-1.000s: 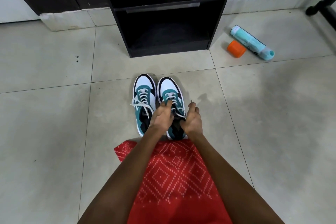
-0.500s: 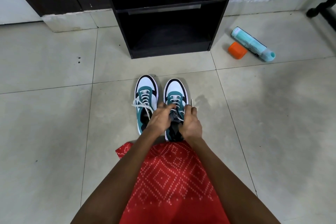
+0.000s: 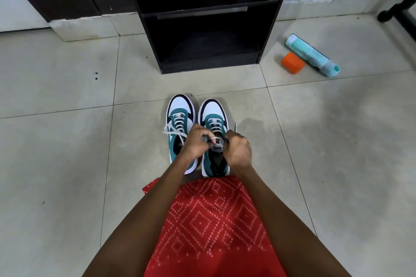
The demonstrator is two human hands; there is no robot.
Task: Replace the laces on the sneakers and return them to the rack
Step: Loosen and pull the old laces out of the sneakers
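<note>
Pair of teal, white and black sneakers (image 3: pixel 180 105) sits side by side on the floor (image 3: pixel 67 141), toes pointing to 12 o'clock, straight at the black rack (image 3: pixel 267 29) a little way off. Both hands are on the right sneaker (image 3: pixel 212 111). The left hand (image 3: pixel 194 143) and right hand (image 3: pixel 239 152) have their fingers curled tight, pinching the white lace (image 3: pixel 215 124) up at the top eyelets, and one tip of the lace pokes up at 12 o'clock from the right hand. The other sneaker's lace flops out in loose loops toward 9 o'clock.

Handling-wise, I'd guess the lace is soft, floppy and light, so it's best pinched close to the eyelets or by the stiff tip. The sneakers look light with firm soles, so I'd grab them by the heel or collar to carry them.

Only writing I can read is PUMA on the tongue tab (image 3: pixel 217 148), upside down from here. The label on the teal bottle (image 3: pixel 311 55) at 2 o'clock is too blurry.
</note>
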